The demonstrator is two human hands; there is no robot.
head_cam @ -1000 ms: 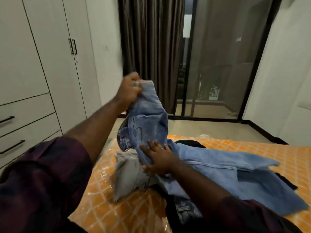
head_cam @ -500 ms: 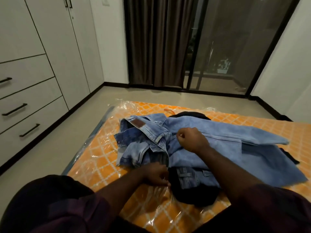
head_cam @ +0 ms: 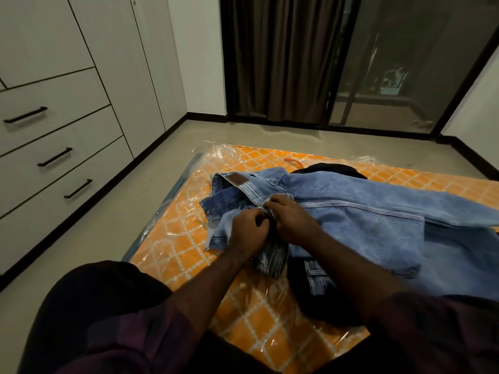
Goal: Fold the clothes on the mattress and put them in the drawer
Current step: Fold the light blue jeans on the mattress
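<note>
Jeans (head_cam: 337, 211) at frame centre on mattress (head_cam: 243, 300). Left hand (head_cam: 247, 233) and right hand (head_cam: 290, 218) side by side, fingers curled, each grip pinching waistband. Drawers (head_cam: 54, 157) at left, closed.

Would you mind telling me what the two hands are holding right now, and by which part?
Both hands, left and right, pinch the light blue jeans at the waistband's front opening, near the fly, as they lie on the mattress.

— Any text on your feed?
— I see none I can read. The brown patch (head_cam: 236, 180) on the jeans (head_cam: 364, 220) waistband is too blurred for me to make out.
</note>
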